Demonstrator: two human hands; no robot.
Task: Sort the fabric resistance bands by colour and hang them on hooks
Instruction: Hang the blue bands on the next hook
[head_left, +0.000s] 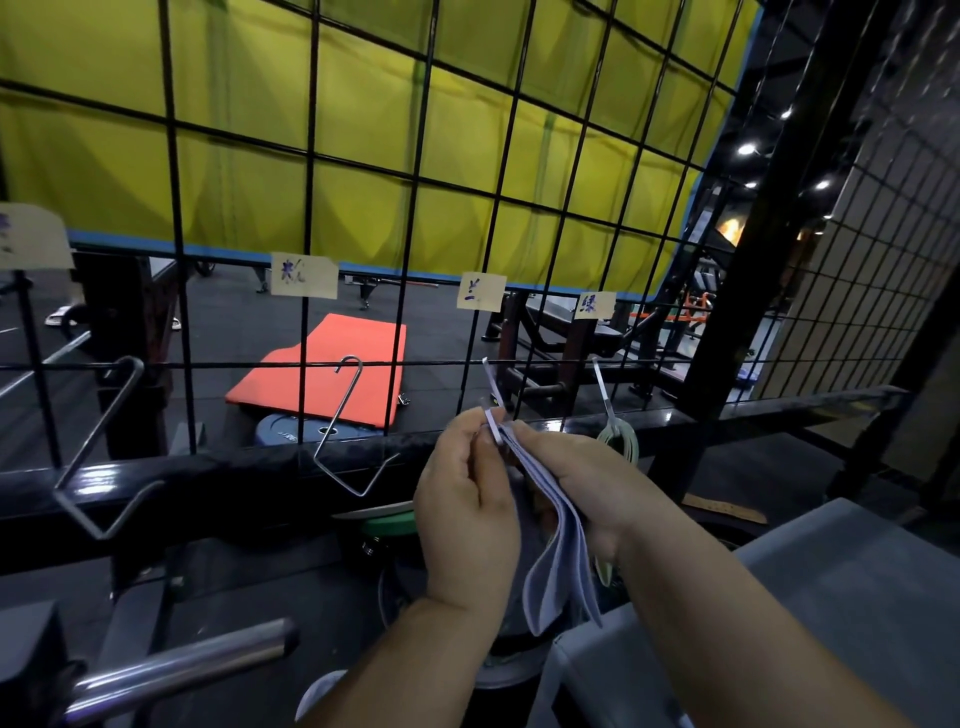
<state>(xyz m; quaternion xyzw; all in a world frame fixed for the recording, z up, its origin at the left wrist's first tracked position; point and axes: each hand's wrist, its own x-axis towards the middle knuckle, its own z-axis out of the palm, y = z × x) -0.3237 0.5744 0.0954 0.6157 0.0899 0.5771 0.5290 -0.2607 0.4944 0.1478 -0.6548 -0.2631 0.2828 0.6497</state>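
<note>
Both hands work at the wire grid (311, 156). The left hand (467, 519) pinches the top edge of a pale blue fabric band (558, 551) against the lower end of a metal hook (491, 379). The right hand (576, 483) has its fingers curled round the band just below, and the rest of the band hangs folded between the wrists. A paper label (481, 291) sits above the hook. A green band (621, 441) hangs on the neighbouring hook (602, 384) to the right.

left hand (467, 525): bare | left forearm (415, 660): uncovered to frame edge at 6 o'clock | right hand (582, 483): bare | right forearm (727, 623): uncovered to 5 o'clock corner
</note>
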